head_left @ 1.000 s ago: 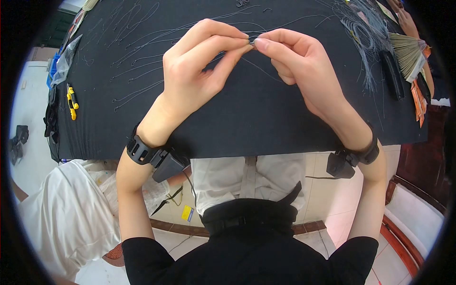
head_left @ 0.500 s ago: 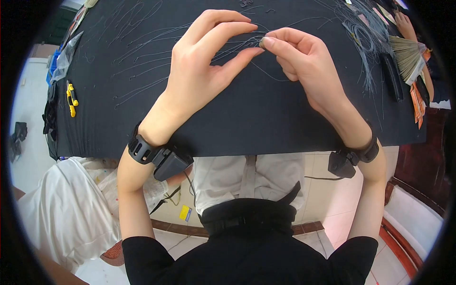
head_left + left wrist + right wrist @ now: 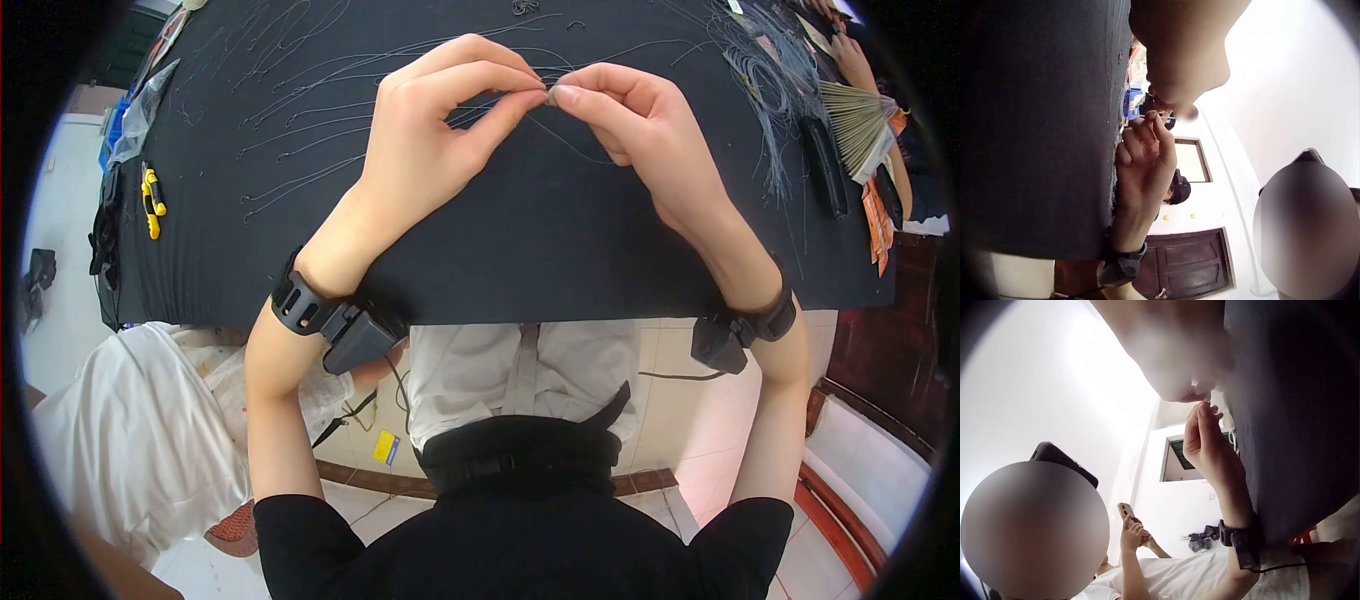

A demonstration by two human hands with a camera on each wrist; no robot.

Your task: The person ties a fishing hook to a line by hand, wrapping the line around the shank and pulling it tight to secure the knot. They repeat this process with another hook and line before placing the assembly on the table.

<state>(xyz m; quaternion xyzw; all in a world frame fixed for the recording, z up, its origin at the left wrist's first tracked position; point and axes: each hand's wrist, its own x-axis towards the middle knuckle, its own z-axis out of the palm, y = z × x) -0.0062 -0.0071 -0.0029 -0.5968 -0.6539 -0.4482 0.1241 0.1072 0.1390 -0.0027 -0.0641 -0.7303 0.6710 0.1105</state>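
Over the far part of the black-covered table (image 3: 560,265), both hands meet at their fingertips in the head view. My left hand (image 3: 440,120) pinches with thumb and fingers close together at the end of a thin grey line (image 3: 572,148). Opposite it, my right hand (image 3: 655,130) pinches the same spot between thumb and curled index finger. The tiny piece between the fingertips is mostly hidden. Several similar thin lines (image 3: 300,185) with small hooked ends fan out on the cloth beneath and left of the left hand. The right wrist view shows the left hand's (image 3: 1216,450) fingertips touching the other hand.
Yellow-handled pliers (image 3: 152,203) and a clear plastic bag (image 3: 145,115) lie at the left edge. Right stand a tangled grey line bundle (image 3: 765,85), a fan of pale strips (image 3: 855,120) and orange packets (image 3: 880,235). Another person's hand (image 3: 855,62) is at far right.
My left thumb and fingers parted half a second ago and have closed again at the right fingertips. The left hand sits slightly further right; the right hand stays almost in place, still pinching.
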